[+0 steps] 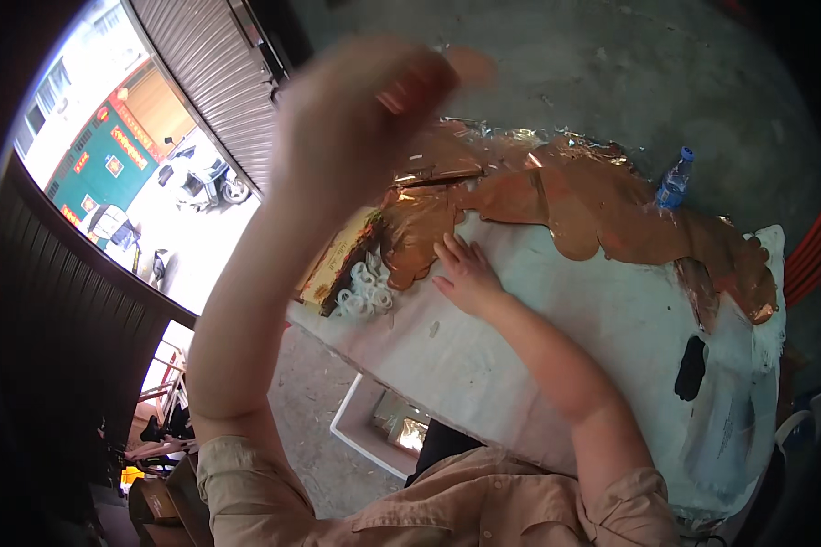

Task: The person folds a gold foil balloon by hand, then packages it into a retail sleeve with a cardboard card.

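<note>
My left hand [374,109] is raised well above the table, close to the camera and blurred. Its fingers are curled, and a small orange glint shows between them; I cannot tell if it holds anything. My right hand [465,272] lies flat on the white cloth of the table [602,328], fingers spread, with the fingertips at the edge of crinkled copper-gold foil sheets [575,196]. The foil spreads across the far side of the table. Left of my right hand sits a stack of gold-edged paper [337,260] with a pile of small white rings [367,294] beside it.
A clear water bottle with a blue cap [673,178] stands behind the foil. A black object [691,367] lies on the cloth at the right. A white box [374,428] sits on the concrete floor under the table. A roller shutter [210,73] and a sunlit street are at the left.
</note>
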{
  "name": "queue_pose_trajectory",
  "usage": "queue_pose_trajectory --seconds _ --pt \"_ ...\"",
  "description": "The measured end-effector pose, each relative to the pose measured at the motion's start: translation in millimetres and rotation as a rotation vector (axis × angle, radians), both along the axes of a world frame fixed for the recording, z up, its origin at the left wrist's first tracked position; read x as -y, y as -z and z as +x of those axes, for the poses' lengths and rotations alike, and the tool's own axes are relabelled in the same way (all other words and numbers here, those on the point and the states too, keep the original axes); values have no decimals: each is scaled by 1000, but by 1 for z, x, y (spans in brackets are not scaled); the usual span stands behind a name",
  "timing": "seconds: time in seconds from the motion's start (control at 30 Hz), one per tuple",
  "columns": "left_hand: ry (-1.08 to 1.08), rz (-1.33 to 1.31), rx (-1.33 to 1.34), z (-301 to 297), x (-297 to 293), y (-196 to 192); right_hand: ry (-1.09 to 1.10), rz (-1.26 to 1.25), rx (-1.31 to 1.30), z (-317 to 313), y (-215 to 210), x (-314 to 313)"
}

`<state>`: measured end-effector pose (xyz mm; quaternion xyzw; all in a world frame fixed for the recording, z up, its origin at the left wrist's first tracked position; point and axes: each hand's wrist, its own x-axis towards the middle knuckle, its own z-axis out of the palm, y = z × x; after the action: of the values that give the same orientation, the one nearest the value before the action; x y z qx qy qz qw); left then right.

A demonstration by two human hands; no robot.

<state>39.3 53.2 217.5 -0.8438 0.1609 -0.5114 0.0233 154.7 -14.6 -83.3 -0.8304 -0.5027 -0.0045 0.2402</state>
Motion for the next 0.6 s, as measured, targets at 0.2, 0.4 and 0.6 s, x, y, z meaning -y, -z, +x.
queue_pose_trajectory --seconds 0.2,0.4,0.6 --pt "347 243 -286 -64 83 98 -97 203 -211 15 -26 119" --pt "519 72 -503 -96 162 177 226 6 -323 11 -40 185" --pt "634 -248 -1029 -101 207 206 466 220 -37 48 -34 263"
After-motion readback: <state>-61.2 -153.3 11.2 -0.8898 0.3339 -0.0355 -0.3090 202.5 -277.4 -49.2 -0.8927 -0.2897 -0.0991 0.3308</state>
